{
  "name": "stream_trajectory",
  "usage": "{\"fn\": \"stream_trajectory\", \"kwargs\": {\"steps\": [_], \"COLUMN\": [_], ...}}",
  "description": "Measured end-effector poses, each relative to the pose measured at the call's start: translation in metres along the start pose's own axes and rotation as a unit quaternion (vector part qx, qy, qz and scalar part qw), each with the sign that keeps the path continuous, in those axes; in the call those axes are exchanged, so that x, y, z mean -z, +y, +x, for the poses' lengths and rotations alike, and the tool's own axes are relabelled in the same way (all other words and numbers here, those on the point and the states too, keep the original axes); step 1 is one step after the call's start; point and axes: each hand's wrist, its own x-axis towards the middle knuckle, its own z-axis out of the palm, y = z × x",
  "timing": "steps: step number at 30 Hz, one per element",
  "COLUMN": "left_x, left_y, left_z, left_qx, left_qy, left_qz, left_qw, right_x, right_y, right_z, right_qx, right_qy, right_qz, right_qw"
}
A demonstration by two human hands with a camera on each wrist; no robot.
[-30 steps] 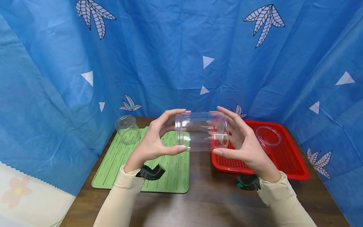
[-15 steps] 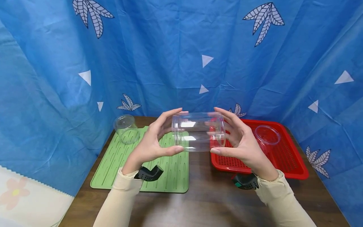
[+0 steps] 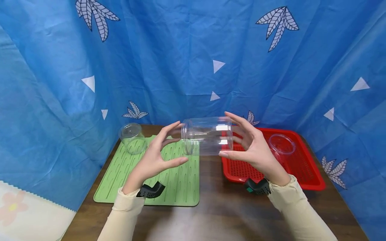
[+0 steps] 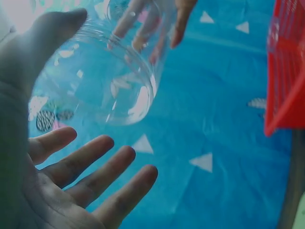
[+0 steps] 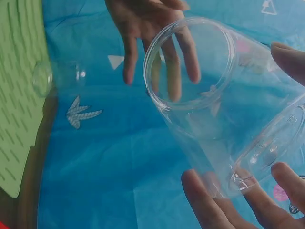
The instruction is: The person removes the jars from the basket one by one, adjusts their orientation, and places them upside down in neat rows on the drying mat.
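A clear plastic jar (image 3: 206, 135) lies sideways in the air above the table, its threaded mouth facing left. My right hand (image 3: 256, 147) holds it by the base end, thumb below and fingers behind. My left hand (image 3: 153, 157) is spread beside the mouth, thumb and fingers apart. In the left wrist view, those fingers (image 4: 114, 200) stretch out below the jar's rim (image 4: 147, 90), with a gap between. The right wrist view shows the jar's round opening (image 5: 190, 62) in front of the left hand, with right fingertips (image 5: 195, 186) at the base.
On the green ridged mat (image 3: 181, 190) at left, a second clear jar (image 3: 132, 139) stands near the back corner. To the right is a red perforated basket (image 3: 318, 184) containing a clear round-rimmed plastic piece (image 3: 281, 144). Blue curtains (image 3: 169, 60) enclose the wooden table (image 3: 223, 214).
My left hand has let go of the jar's mouth end and drawn left and slightly down. The jar, in my right hand, has shifted a little left and up.
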Motion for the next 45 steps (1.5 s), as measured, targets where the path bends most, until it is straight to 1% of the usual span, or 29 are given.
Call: {"fn": "stream_trajectory", "kwargs": {"steps": [2,5,7,9,11,12,15,18,21,23,26,30,32,37,40,45], "left_x": [0.003,0.007,0.009,0.011,0.014,0.015,0.020,0.028,0.036,0.040,0.046,0.052,0.053,0.057,0.057,0.059], "left_y": [-0.017,-0.040,-0.046,-0.052,-0.058,-0.061,-0.070,-0.077,-0.083,-0.087,-0.092,-0.097,-0.100,-0.102,-0.102,-0.105], "left_z": [-0.009,-0.024,-0.033,-0.042,-0.049,-0.053,-0.066,-0.088,-0.111,-0.125,-0.142,-0.159,-0.167,-0.186,-0.196,-0.213], "left_qx": [0.008,0.033,0.061,0.077,0.086,0.085,0.090,0.118,0.153,0.171,0.189,0.207,0.223,0.271,0.288,0.305], "left_qy": [0.011,0.028,0.039,0.048,0.059,0.062,0.068,0.063,0.058,0.060,0.064,0.068,0.064,0.047,0.043,0.040], "left_qz": [0.021,0.063,0.090,0.115,0.142,0.151,0.181,0.213,0.233,0.244,0.267,0.298,0.311,0.345,0.364,0.377], "left_qw": [0.9997,0.9971,0.9933,0.9892,0.9845,0.9830,0.9769,0.9678,0.9585,0.9527,0.9428,0.9295,0.9217,0.8972,0.8849,0.8736], "right_x": [-0.003,-0.009,-0.012,-0.015,-0.017,-0.018,-0.021,-0.025,-0.029,-0.033,-0.037,-0.043,-0.046,-0.056,-0.063,-0.077], "right_y": [-0.001,-0.004,-0.006,-0.006,-0.005,-0.005,0.003,0.016,0.026,0.029,0.031,0.034,0.037,0.046,0.053,0.065], "right_z": [0.002,0.005,0.008,0.011,0.015,0.017,0.026,0.038,0.047,0.053,0.060,0.068,0.072,0.084,0.093,0.108], "right_qx": [0.001,0.001,-0.002,-0.002,0.002,0.005,0.020,0.037,0.052,0.056,0.057,0.050,0.046,0.045,0.048,0.042], "right_qy": [-0.002,-0.002,0.001,0.005,0.011,0.012,0.010,-0.004,-0.018,-0.025,-0.030,-0.033,-0.038,-0.052,-0.057,-0.071], "right_qz": [-0.010,-0.035,-0.061,-0.091,-0.123,-0.137,-0.180,-0.218,-0.245,-0.253,-0.264,-0.276,-0.283,-0.306,-0.319,-0.333], "right_qw": [1.000,0.999,0.998,0.996,0.992,0.990,0.983,0.975,0.968,0.965,0.962,0.959,0.957,0.949,0.945,0.939]}}
